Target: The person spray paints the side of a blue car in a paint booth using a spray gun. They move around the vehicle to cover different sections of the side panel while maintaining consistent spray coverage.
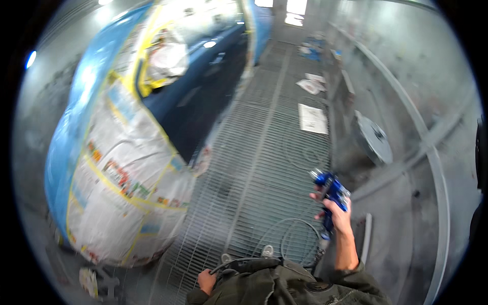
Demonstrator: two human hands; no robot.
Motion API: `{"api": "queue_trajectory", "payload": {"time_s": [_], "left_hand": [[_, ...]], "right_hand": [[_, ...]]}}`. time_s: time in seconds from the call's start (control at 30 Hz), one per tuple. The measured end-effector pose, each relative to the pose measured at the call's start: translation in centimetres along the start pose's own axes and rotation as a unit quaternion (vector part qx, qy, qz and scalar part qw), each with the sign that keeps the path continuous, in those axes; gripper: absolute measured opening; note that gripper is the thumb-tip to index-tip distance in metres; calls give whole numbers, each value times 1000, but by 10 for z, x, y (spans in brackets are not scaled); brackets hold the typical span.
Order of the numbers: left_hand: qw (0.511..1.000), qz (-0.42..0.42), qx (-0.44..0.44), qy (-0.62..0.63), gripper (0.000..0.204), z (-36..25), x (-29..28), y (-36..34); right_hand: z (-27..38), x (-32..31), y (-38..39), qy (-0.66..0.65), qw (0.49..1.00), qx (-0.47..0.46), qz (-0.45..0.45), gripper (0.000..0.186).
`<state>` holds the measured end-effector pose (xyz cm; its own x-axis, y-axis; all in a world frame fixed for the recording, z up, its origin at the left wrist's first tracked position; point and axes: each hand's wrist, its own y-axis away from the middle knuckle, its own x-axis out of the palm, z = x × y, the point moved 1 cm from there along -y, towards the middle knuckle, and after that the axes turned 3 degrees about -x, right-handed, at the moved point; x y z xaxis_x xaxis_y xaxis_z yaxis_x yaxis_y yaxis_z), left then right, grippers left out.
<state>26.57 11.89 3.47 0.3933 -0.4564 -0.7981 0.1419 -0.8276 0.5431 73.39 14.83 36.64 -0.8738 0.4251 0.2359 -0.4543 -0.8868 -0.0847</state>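
Note:
My right hand [339,214] is closed round a blue spray gun [335,191] with a shiny silver nozzle, held out in front at the right. A grey air hose [285,223] runs from below the gun's grip and loops over the floor. Low in the middle, my left hand [206,280] is closed round a stretch of hose beside my body. To the left stands a car with a dark blue side panel [195,104] bare. Masking paper [119,168] with yellow tape and blue plastic film [84,101] cover the parts around it.
The floor is metal grating [254,157]. Paper sheets [313,119] lie on it along the right wall, with blue scraps [311,52] farther off. A round grey disc [373,137] stands at the wall. A grey stand [108,283] shows at the lower left.

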Motion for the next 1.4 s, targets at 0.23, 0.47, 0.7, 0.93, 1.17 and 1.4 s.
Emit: {"api": "queue_trajectory", "payload": {"time_s": [0.23,0.47,0.7,0.93,1.17,1.4], "left_hand": [[957,94,271,47,29,-23,-6,-43],[690,-3,694,206,18,-265,-207,83],[576,-156,790,142,49,-338,-239,139],[611,-76,787,30,47,-355,-231,142],[620,-46,780,70,64,-383,-210,122],[629,-139,729,231,39,-373,-150,61]], "right_hand": [[25,16,17,-20,999,25,9,45],[-15,64,53,-18,996,42,79,39],[-57,62,73,86,990,-69,92,21],[-68,48,73,82,991,-52,89,29],[-56,33,47,69,992,-4,103,6],[-146,3,18,139,988,-50,50,18]]}}
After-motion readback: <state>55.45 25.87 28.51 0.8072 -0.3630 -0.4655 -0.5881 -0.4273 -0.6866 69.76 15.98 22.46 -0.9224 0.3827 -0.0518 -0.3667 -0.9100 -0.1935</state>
